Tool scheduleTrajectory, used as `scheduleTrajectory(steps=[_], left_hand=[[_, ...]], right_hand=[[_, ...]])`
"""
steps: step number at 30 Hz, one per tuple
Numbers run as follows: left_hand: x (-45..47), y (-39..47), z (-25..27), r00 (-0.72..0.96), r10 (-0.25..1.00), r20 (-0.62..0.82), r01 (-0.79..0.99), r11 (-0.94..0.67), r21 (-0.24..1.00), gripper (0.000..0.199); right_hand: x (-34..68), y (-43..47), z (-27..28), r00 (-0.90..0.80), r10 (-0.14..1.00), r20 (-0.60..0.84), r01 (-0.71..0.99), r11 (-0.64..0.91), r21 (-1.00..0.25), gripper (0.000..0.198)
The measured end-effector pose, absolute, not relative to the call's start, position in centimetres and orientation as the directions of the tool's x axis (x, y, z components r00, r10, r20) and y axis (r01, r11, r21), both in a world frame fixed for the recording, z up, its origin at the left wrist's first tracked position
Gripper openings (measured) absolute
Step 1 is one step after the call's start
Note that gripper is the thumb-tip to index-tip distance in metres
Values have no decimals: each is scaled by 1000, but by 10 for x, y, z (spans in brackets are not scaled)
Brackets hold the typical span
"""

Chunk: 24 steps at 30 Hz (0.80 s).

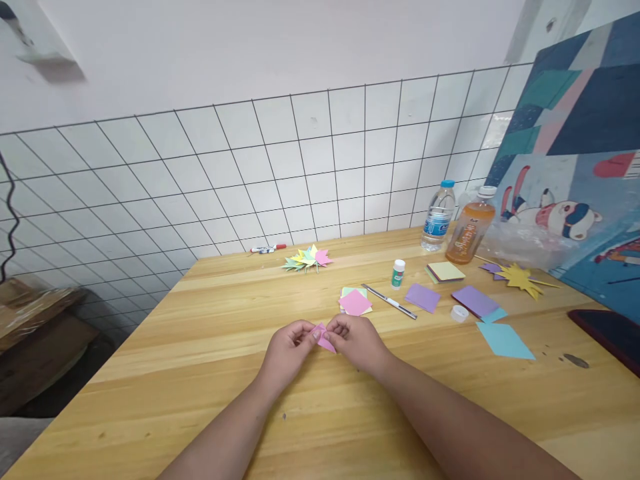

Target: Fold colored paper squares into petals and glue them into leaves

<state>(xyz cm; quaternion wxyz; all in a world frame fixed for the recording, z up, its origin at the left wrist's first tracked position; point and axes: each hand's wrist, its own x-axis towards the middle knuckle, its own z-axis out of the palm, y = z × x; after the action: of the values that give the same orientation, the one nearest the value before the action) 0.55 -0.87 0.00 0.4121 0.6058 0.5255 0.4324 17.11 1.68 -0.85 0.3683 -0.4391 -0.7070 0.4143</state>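
Between my two hands, above the wooden table point(210, 373), is a small piece of pink paper point(327, 341) that looks partly folded. My left hand point(289, 348) pinches its left side between thumb and fingers. On the other side, my right hand point(356, 340) is closed on the paper's right part. Just beyond my right hand lies a small stack of coloured paper squares with a pink square point(355, 302) on top. A thin craft knife point(390, 301) rests to the right of that stack. Nearby stands a glue stick point(398, 274) with a white top.
Folded paper leaves point(307, 259) and markers point(269, 249) lie at the back. Rightward are purple paper point(423, 298), a cream-topped stack point(446, 271), a white cap point(459, 313), blue paper point(506, 341) and a yellow paper star point(520, 279). A water bottle point(439, 217) and an orange drink bottle point(470, 227) stand behind.
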Motion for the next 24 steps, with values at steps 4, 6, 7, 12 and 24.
scheduleTrajectory(steps=[4,6,7,12,24], left_hand=[[7,-10,1,111,992,57,277,-86,957,28],[9,-11,1,153,987,52,275,-93,957,28],[10,-12,2,169,984,52,276,-98,956,28],[13,-13,5,174,984,33,283,-82,956,29],[7,-10,-4,195,981,-2,247,-47,968,30]], right_hand=[[171,16,-8,-330,926,184,237,270,-933,10],[170,17,-8,-315,932,177,219,253,-942,9],[170,18,-8,-312,934,174,227,251,-941,8],[171,19,-9,-301,934,191,260,273,-926,7],[171,18,-5,-317,920,230,220,307,-926,9]])
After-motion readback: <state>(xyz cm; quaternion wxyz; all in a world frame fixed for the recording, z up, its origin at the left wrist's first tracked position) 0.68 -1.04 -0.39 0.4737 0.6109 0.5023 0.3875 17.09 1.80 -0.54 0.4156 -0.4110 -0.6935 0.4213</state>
